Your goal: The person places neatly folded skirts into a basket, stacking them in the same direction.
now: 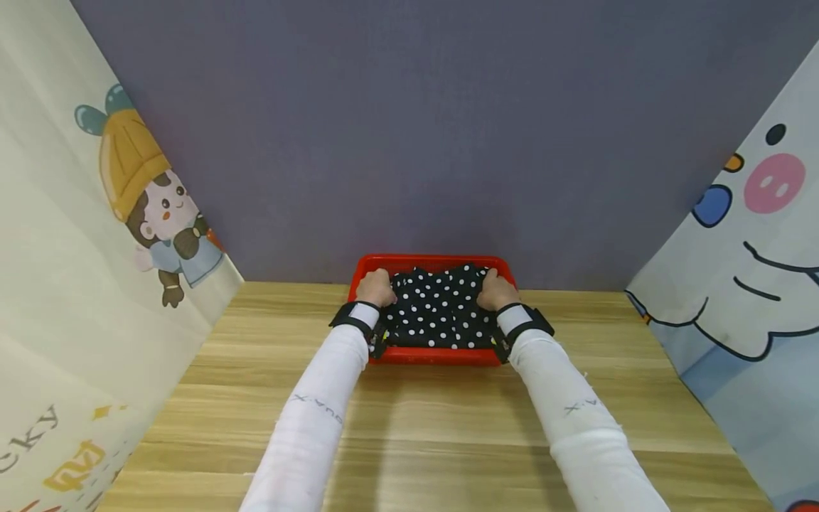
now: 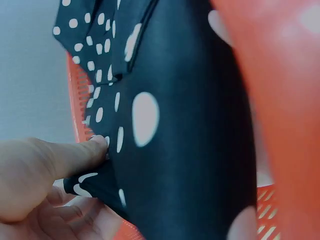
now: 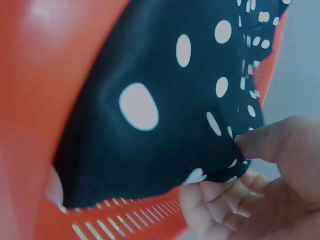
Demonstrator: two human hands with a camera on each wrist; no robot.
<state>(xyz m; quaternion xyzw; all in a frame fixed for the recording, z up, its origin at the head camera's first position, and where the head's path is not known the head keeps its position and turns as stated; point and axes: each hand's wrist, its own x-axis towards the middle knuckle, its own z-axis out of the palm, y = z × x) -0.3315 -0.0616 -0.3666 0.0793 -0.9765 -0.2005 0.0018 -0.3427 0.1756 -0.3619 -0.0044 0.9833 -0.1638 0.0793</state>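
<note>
A black cloth with white polka dots lies spread inside a red plastic basket; its exact kind of garment or fabric I cannot tell. My left hand pinches the cloth's left edge between thumb and curled fingers, as the left wrist view shows up close. On the opposite side my right hand pinches the right edge in the same way, with a fold of fabric under the thumb. Slotted basket wall shows below the cloth in the right wrist view.
The basket stands at the back of a wooden table, close to a grey upright panel. Cartoon-printed sheets flank the table, a cream one at left and a white and blue one at right.
</note>
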